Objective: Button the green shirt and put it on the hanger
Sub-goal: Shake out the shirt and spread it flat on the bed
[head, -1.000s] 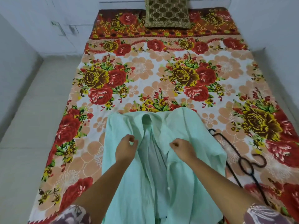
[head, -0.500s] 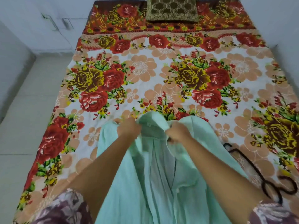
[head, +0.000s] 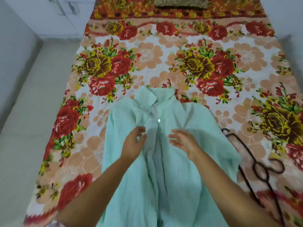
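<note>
Head view, green shirt [head: 188, 125] beneath left hand [head: 133, 144], right hand [head: 184, 142]

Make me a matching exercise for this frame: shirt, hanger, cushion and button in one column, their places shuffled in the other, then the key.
Things:
1. shirt
2. hanger
3. cushion
4. button

Places:
A. at the far end of the bed
B. lying on the bed to the right of the shirt
C. on the shirt front, just below the collar
D. spread on the near half of the bed

Pairs: 1-D, 2-B, 3-A, 4-C
</note>
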